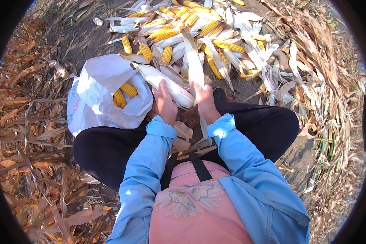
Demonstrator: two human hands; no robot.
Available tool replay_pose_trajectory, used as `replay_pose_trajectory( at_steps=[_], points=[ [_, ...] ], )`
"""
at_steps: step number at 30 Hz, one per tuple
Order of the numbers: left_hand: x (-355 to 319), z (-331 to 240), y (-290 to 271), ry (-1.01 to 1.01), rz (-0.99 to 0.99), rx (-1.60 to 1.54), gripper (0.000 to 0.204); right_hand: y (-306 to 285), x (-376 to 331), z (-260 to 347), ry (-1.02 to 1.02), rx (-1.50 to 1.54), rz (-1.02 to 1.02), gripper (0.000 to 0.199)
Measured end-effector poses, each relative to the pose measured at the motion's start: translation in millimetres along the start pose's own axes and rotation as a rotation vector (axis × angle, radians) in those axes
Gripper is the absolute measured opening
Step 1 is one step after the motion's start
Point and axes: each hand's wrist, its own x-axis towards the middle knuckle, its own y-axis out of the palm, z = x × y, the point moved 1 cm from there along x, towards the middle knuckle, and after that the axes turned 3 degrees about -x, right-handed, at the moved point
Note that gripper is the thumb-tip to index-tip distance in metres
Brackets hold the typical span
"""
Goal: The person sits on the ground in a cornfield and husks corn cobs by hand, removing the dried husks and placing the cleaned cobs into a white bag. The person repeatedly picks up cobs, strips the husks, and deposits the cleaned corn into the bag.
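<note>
Corn (209,27) lies in a big, messy heap on the dirt at the far side. Lots of yellow cobs show there, bare or partly bare, with pale husks all mixed in. Some ears look wrapped up, but the heap is too jumbled to count them.

Next biggest is the white bag (91,85), sitting on the left, just beside the left knee. Its mouth is open, and two yellow cobs (129,90) show inside. I cannot see how deep the corn goes, so I cannot tell how full it is.

One wrapped ear (162,82) is up in front of the person, between the bag and the heap. It looks only a little way done — pale husk covers it, and no yellow shows on it.

A long husk leaf (193,61) stands up beside that ear. The right hand (204,99) pinches its near end; I cannot tell if the leaf is joined to the ear. The left hand (165,103) is curled around the ear's near part.

Smaller still, three bare cobs (166,55) lie near the left edge of the heap, outside the bag. My guess is the job is partway along — plenty of corn is peeled, but much of it is not bagged.
</note>
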Motion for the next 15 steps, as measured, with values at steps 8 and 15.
replay_pose_trajectory(
  at_steps=[8, 15],
  points=[
    [7, 35, -9, -0.278, -0.169, -0.004, 0.052, 9, -15, 24, 0.038, 0.477, 0.064, 0.025],
    [24, 48, -7, -0.452, -0.006, -0.357, 0.042, -7, -9, 34, 0.159, 0.781, 0.196, 0.023]
  ],
)
